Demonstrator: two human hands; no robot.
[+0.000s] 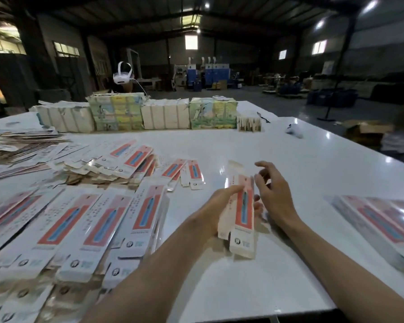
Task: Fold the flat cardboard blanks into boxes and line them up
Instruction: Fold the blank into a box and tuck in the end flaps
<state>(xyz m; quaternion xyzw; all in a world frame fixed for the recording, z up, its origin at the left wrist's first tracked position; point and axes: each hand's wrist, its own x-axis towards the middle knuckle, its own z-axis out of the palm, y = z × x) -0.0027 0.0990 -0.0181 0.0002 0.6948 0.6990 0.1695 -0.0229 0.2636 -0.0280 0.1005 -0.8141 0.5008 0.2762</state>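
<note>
One wide-angle view is taken from head height, faced forward and down over the glossy white tabletop [278, 155]; the left hand [219, 203] and right hand [275, 190] are seen close at lower centre.

Looks like a big dim warehouse or packing shop: metal truss roof [196, 12], blue machines [210, 75] at the back, bundled carton stacks [138, 115] on a white counter [289, 173].

Blank [243, 214] in left hand [216, 207]; perhaps half-opened
</note>
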